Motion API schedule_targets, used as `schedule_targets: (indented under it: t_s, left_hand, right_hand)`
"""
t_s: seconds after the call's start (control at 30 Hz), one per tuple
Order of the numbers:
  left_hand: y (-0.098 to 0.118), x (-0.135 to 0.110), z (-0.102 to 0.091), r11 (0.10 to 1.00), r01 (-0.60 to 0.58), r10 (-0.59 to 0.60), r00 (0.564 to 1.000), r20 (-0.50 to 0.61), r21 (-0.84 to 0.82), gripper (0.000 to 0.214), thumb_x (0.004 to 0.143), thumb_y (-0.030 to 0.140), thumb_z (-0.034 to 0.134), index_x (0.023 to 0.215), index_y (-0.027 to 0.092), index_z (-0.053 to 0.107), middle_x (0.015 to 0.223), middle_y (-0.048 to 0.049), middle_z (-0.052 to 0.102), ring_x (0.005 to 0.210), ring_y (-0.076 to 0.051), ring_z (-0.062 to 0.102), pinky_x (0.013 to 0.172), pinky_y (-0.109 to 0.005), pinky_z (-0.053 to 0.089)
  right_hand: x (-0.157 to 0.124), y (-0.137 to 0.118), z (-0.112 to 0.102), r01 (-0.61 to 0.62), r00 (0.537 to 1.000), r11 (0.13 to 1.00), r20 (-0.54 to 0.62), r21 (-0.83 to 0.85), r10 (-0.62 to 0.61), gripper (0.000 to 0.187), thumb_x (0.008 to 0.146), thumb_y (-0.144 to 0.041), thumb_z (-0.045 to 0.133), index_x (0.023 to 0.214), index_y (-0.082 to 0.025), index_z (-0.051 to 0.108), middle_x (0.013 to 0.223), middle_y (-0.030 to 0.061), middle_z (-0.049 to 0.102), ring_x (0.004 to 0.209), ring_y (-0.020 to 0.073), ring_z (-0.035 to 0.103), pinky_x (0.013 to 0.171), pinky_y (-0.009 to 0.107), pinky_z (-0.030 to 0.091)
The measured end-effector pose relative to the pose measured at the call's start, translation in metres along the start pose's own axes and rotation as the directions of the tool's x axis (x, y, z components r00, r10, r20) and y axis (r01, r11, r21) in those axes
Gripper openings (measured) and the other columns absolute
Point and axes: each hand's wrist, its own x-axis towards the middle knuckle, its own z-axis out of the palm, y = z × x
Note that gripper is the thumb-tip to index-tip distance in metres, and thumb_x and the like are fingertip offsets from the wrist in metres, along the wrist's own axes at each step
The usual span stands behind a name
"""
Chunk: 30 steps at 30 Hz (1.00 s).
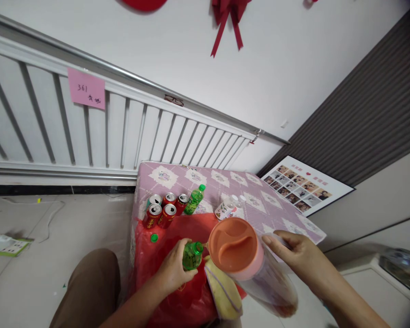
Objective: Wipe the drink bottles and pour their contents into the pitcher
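My left hand [172, 269] is wrapped round a small green bottle [192, 255] with its cap off, tilted toward the clear pitcher [259, 278] with an orange lid [233, 244]. My right hand [295, 253] grips the pitcher's handle side, holding it tipped toward me. The bottle's mouth is right beside the lid's edge. A loose green cap [154, 238] lies on the red plastic bag [177, 237] covering the near part of the small table [259, 200].
Several red cans [164, 210], an upright green bottle [194, 199] and a lying clear bottle [229, 207] sit on the table's purple cloth. A yellowish cloth [223, 291] hangs below the pitcher. My knee [92, 287] is at left; white radiator [89, 132] behind; photo board [302, 187] at right.
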Motion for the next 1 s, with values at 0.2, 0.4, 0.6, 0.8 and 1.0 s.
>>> schedule_targets:
  t_s: [0.2, 0.4, 0.6, 0.8, 1.0]
  left_hand:
    - [-0.002, 0.000, 0.001, 1.000, 0.002, -0.002, 1.000, -0.008, -0.005, 0.076, 0.060, 0.009, 0.075, 0.129, 0.019, 0.042, 0.134, -0.0155, 0.057, 0.123, -0.029, 0.055, 0.107, -0.045, 0.042]
    - [-0.004, 0.000, 0.002, 1.000, -0.005, 0.005, 1.000, -0.007, -0.004, 0.075, 0.061, 0.010, 0.075, 0.128, 0.020, 0.044, 0.132, -0.0133, 0.058, 0.120, -0.027, 0.057, 0.105, -0.043, 0.044]
    - [-0.004, 0.000, 0.002, 1.000, -0.002, 0.002, 1.000, -0.010, -0.015, 0.076, 0.060, 0.009, 0.075, 0.128, 0.020, 0.043, 0.130, -0.0129, 0.059, 0.119, -0.028, 0.058, 0.104, -0.042, 0.045]
    - [-0.002, 0.000, 0.001, 1.000, -0.009, 0.009, 1.000, -0.010, -0.006, 0.075, 0.060, 0.010, 0.075, 0.128, 0.020, 0.043, 0.129, -0.0125, 0.060, 0.118, -0.028, 0.058, 0.103, -0.042, 0.045]
    - [0.000, 0.000, -0.001, 1.000, 0.006, -0.006, 1.000, -0.014, -0.012, 0.076, 0.060, 0.009, 0.075, 0.128, 0.020, 0.044, 0.128, -0.0123, 0.060, 0.118, -0.027, 0.058, 0.103, -0.042, 0.045]
  right_hand:
    - [0.000, 0.004, 0.000, 0.012, 1.000, 1.000, -0.003, 0.008, -0.012, 0.052, 0.080, -0.067, 0.044, 0.055, -0.022, 0.037, 0.061, -0.0041, 0.025, 0.057, 0.0125, 0.030, 0.049, 0.025, 0.025]
    - [0.001, 0.006, 0.001, 0.039, 0.999, 0.999, -0.013, 0.022, -0.038, 0.053, 0.080, -0.067, 0.045, 0.053, -0.022, 0.040, 0.058, -0.0043, 0.027, 0.055, 0.0123, 0.030, 0.047, 0.025, 0.026]
    - [0.004, 0.012, 0.004, 0.038, 0.999, 0.999, -0.026, 0.008, -0.038, 0.053, 0.080, -0.068, 0.045, 0.054, -0.022, 0.039, 0.058, -0.0046, 0.026, 0.054, 0.0117, 0.030, 0.046, 0.024, 0.026]
    - [-0.001, -0.006, -0.003, 0.041, 0.999, 0.999, -0.009, 0.007, -0.041, 0.051, 0.079, -0.065, 0.047, 0.053, -0.022, 0.035, 0.057, -0.0045, 0.026, 0.053, 0.0115, 0.030, 0.045, 0.024, 0.026]
    - [-0.003, -0.010, -0.005, 0.038, 0.999, 0.999, -0.021, 0.029, -0.037, 0.052, 0.078, -0.065, 0.050, 0.052, -0.023, 0.034, 0.054, -0.0049, 0.027, 0.052, 0.0112, 0.030, 0.044, 0.024, 0.027]
